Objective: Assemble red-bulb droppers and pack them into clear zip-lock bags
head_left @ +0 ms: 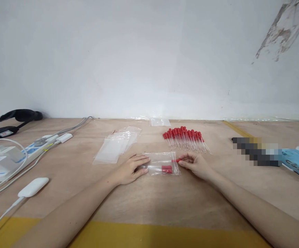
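A clear zip bag (157, 157) lies flat on the table before me, with red-bulbed glass droppers (166, 169) inside, their bulbs toward the bag's right end. My left hand (132, 168) rests on the bag's left end, fingers stretched and thumb apart. At the right-hand mouth of the bag, my right hand (194, 165) pinches the red bulb of another dropper (176, 160); its stem points left into the bag. Beyond the right hand, a fanned row of several droppers (184, 137) lies with red bulbs facing the wall.
Flat clear bags (110, 148) overlap at the back left, and another small bag (160, 122) lies by the wall. On the left are a power strip (32, 150) with chargers, a white corded device (33, 187) and a black headset (15, 122). A blue packet (298, 163) sits far right.
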The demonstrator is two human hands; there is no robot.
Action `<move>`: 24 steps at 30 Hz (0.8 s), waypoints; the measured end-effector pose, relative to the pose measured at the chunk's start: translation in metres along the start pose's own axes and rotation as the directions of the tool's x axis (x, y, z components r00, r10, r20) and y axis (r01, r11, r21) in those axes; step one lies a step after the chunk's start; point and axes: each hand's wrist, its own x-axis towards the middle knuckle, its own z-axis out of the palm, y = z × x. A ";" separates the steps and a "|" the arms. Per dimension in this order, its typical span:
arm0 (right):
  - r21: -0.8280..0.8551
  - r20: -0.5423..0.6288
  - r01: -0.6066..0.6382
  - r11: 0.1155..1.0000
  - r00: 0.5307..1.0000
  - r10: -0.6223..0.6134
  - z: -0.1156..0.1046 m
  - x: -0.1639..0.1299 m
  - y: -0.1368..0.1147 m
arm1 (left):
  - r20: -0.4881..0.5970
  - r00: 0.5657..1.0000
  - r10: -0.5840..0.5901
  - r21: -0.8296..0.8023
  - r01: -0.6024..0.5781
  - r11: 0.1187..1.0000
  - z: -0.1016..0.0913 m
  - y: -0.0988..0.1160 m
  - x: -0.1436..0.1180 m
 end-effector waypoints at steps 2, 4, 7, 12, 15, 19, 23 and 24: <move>-0.157 0.021 0.068 0.985 0.998 -0.065 0.004 0.000 0.000 | -0.001 1.000 -0.006 0.003 0.006 1.000 -0.001 0.001 0.000; -0.250 0.029 0.134 0.959 0.991 -0.131 0.009 0.003 0.000 | -0.001 1.000 -0.007 0.010 0.007 1.000 -0.001 0.001 0.000; -0.305 0.037 0.188 0.934 0.982 -0.186 0.016 0.005 -0.002 | -0.006 1.000 0.002 0.019 -0.002 1.000 0.000 0.001 0.000; -0.245 0.149 0.221 0.944 0.971 -0.189 0.019 0.004 -0.005 | -0.009 1.000 0.005 0.021 -0.004 1.000 0.000 0.001 0.001; -0.264 0.116 0.178 0.948 0.981 -0.152 0.010 0.008 -0.007 | 0.001 1.000 0.006 0.018 -0.006 1.000 0.000 0.001 0.001; -0.508 -0.055 0.127 0.852 0.982 -0.179 -0.006 0.028 -0.015 | 0.016 1.000 -0.002 -0.002 0.002 1.000 0.000 0.000 0.000; -0.758 -0.164 0.035 0.651 0.956 -0.242 -0.003 0.059 -0.033 | 0.015 1.000 0.003 -0.012 -0.003 1.000 0.001 -0.003 0.001; -0.792 -0.191 -0.009 0.610 0.953 -0.234 0.001 0.068 -0.037 | 0.016 1.000 0.003 -0.013 -0.003 1.000 0.002 -0.004 0.001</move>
